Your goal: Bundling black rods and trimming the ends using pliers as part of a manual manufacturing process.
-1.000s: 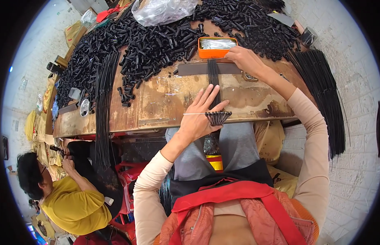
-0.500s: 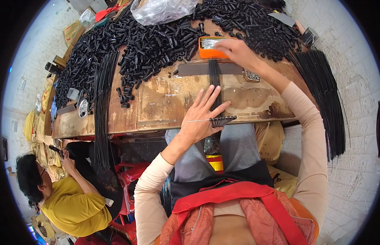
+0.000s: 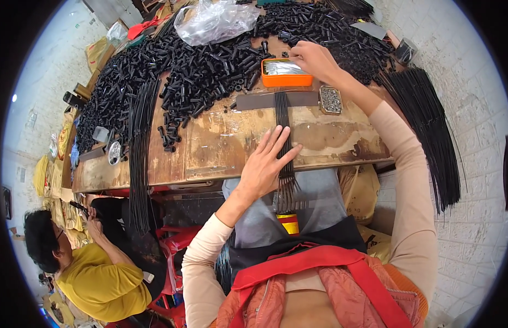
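My left hand point(image 3: 265, 164) lies with fingers spread over a narrow row of thin black rods point(image 3: 282, 112) at the table's front edge. The rods' near ends hang over the edge above my lap and are smeared by motion. At the far side, my right hand point(image 3: 317, 61) hovers over the right end of an orange box point(image 3: 287, 81) full of thin silver pins point(image 3: 281, 68). Its thumb and forefinger are pinched together; whatever they hold is too small to make out. A flat dark strip point(image 3: 254, 101) lies across the table at the rods' far part.
Piles of black tubular parts point(image 3: 205, 71) cover the table's back, with a clear plastic bag point(image 3: 216, 22) on top. A small tray of metal bits point(image 3: 330, 100) sits right of the box. Long black rod bundles point(image 3: 139, 147) overhang the edge both sides. A seated person point(image 3: 101, 279) works at left.
My right hand has risen from the pins to above the box's right end. The rods' near ends have swung downward, and the thin silver piece across them no longer shows.
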